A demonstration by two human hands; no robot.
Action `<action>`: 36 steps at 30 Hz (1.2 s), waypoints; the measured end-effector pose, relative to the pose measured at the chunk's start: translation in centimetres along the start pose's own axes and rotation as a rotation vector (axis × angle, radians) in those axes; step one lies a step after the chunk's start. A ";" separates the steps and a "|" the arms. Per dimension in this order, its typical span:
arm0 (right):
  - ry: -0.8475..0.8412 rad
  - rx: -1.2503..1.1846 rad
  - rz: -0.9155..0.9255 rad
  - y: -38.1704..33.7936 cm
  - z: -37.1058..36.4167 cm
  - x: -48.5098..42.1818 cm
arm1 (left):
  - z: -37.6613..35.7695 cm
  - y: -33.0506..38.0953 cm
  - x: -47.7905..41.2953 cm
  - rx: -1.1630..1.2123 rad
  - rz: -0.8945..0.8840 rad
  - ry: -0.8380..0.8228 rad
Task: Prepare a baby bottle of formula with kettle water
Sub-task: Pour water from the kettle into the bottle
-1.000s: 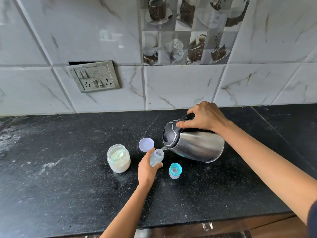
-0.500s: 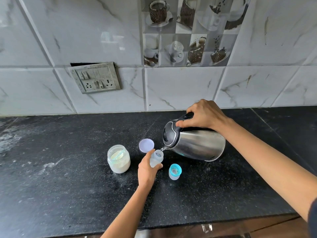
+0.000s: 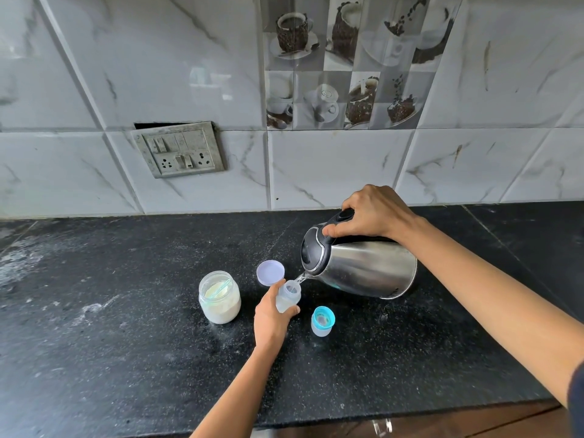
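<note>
Baby bottle (image 3: 288,298) gripped by left hand (image 3: 271,320); right hand (image 3: 373,213) tilts kettle (image 3: 360,267).

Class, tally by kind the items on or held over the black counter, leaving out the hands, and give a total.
Kettles: 1, the steel kettle
Jars: 1, the powder jar
Bottles: 1, the baby bottle
Loose lids and caps: 2, the purple lid and the blue-ringed cap
Total: 5

Right hand (image 3: 373,213) covers most of the handle on the kettle (image 3: 363,270); left hand (image 3: 271,320) wraps the bottle (image 3: 289,294), hiding its lower half. Water level inside: can't tell. Counter (image 3: 126,343) cut off left and right.
</note>
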State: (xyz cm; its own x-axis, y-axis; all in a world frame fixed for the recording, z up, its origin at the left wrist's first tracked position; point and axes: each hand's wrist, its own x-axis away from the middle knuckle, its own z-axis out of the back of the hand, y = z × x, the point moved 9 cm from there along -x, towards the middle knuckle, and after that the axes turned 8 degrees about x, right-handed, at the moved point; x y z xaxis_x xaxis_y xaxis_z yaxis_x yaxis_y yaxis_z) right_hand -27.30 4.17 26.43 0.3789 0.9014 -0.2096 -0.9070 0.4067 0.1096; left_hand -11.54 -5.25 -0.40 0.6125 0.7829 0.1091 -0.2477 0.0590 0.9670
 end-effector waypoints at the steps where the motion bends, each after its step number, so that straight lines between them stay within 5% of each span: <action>1: 0.000 0.000 0.000 0.0 0.0 0.0 | 0.0 -0.1 0.0 0.002 0.002 0.001; 36: -0.003 0.033 0.020 -0.4 0.9 -0.2 | 0.3 0.1 0.4 -0.046 -0.009 0.013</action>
State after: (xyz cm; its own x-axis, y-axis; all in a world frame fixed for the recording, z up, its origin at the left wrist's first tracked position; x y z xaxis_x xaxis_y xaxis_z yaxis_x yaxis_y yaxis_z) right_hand -26.83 3.92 27.32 0.3613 0.9099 -0.2039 -0.9079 0.3931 0.1454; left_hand -11.12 -5.13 -0.15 0.6050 0.7903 0.0968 -0.2768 0.0948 0.9563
